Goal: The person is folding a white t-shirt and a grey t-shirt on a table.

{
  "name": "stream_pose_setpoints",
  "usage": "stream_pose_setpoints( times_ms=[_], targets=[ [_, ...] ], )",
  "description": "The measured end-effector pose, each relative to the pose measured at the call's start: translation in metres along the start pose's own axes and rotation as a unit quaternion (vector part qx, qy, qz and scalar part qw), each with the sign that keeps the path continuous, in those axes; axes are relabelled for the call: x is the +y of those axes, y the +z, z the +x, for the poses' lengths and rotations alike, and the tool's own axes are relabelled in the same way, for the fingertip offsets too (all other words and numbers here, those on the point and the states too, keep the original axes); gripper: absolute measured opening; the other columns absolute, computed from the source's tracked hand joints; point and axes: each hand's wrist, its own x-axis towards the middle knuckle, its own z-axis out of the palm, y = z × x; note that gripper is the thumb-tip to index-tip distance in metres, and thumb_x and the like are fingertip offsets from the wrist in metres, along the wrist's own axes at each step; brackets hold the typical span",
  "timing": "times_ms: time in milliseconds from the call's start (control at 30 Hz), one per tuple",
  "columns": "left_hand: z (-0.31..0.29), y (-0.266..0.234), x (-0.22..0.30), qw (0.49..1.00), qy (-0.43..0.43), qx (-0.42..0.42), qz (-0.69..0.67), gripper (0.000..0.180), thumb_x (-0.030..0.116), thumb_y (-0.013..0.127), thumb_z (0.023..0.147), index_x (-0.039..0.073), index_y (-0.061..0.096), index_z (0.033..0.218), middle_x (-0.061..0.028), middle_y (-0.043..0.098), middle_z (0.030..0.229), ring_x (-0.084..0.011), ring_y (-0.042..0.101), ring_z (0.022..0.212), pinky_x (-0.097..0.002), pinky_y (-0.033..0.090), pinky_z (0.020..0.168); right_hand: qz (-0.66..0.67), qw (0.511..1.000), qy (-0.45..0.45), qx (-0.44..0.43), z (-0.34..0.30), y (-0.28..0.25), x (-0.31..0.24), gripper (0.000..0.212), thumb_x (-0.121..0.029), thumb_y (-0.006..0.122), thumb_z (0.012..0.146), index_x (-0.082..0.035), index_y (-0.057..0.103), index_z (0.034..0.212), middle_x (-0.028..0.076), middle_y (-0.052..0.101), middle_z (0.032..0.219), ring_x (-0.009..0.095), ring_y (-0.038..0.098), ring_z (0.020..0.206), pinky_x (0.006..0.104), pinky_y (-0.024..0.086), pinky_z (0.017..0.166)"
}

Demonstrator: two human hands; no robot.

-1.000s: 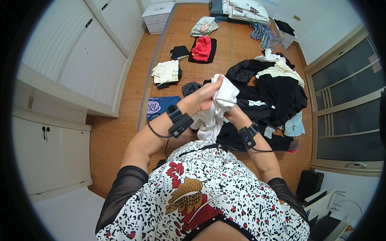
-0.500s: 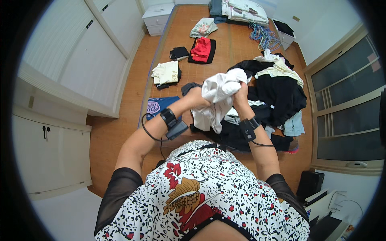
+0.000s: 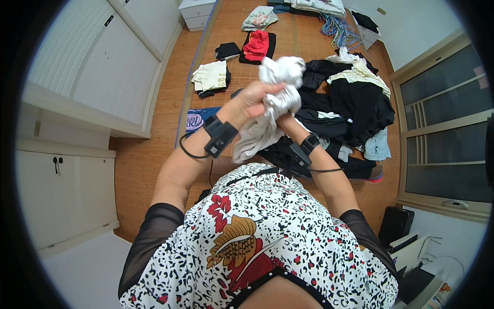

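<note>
A crumpled white garment (image 3: 283,103) hangs bunched in front of me, above the near part of the mat. My left hand (image 3: 253,99) is closed round its middle from the left side. Lower down, my right hand (image 3: 286,122) grips it too, with its fingers mostly hidden by the cloth. One bunched end sticks up past my left hand, and a looser part droops below toward my body. Just right of my hands lies a loose heap of mostly black clothes (image 3: 355,110).
Left of my hands lie a blue printed garment (image 3: 198,119), a folded cream shirt (image 3: 210,75) and a small black folded piece (image 3: 227,50). Farther off are a red folded garment (image 3: 257,45) on black cloth, a floral cloth (image 3: 260,19) and tangled blue hangers (image 3: 339,32).
The white garment has been turned and bunched more tightly, its top end now higher. My left hand has risen across it; my right hand has dropped lower and inward. The view has tilted slightly down.
</note>
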Motion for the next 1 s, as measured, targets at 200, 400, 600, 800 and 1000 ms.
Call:
stream_pose_setpoints(
  times_ms=[200,400,600,800,1000],
  targets=[
    [-0.005,-0.004,-0.020,0.969,-0.024,-0.048,0.243,0.046,0.006,0.069,0.080,-0.002,0.052,0.121,-0.0122,0.062,0.110,-0.0185,0.062,0.096,-0.0310,0.050,0.086,0.302,0.953,0.002,0.025,-0.009,-0.039,-0.023,0.039,-0.022,0.054,0.089,-0.006,0.051,0.124,0.010,0.058,0.112,0.025,0.056,0.098,0.0329,0.046,0.087],
    [0.010,-0.049,-0.025,0.722,0.014,0.056,0.690,0.056,0.016,0.077,0.070,-0.003,0.054,0.117,-0.0118,0.064,0.109,-0.0210,0.060,0.098,-0.0300,0.045,0.089,0.253,0.963,-0.062,0.067,-0.001,-0.030,-0.045,0.040,-0.022,0.053,0.089,-0.005,0.049,0.125,0.011,0.056,0.115,0.025,0.055,0.101,0.0341,0.045,0.089],
    [0.008,-0.022,-0.036,0.978,-0.051,-0.044,0.198,0.041,0.004,0.065,0.081,0.000,0.054,0.120,-0.0108,0.062,0.113,-0.0193,0.062,0.096,-0.0314,0.049,0.086,0.220,0.973,-0.052,0.042,-0.016,-0.020,-0.036,0.042,-0.022,0.053,0.089,-0.003,0.047,0.126,0.012,0.055,0.117,0.025,0.054,0.104,0.0352,0.044,0.090],
    [0.007,-0.028,-0.012,0.974,-0.025,-0.023,0.224,0.041,0.014,0.064,0.085,0.000,0.053,0.121,-0.0154,0.062,0.114,-0.0231,0.062,0.102,-0.0351,0.049,0.088,0.205,0.977,-0.044,0.032,-0.023,-0.024,-0.031,0.043,-0.021,0.053,0.089,-0.002,0.046,0.127,0.013,0.054,0.120,0.025,0.053,0.106,0.0364,0.043,0.092],
    [0.018,-0.073,-0.034,0.643,0.065,0.178,0.742,0.043,0.032,0.063,0.081,-0.008,0.060,0.096,-0.0309,0.061,0.094,-0.0417,0.061,0.089,-0.0448,0.048,0.075,0.201,0.977,-0.067,0.022,-0.016,-0.018,-0.034,0.045,-0.021,0.053,0.089,-0.001,0.044,0.128,0.014,0.052,0.122,0.025,0.052,0.109,0.0376,0.042,0.094]
  ],
)
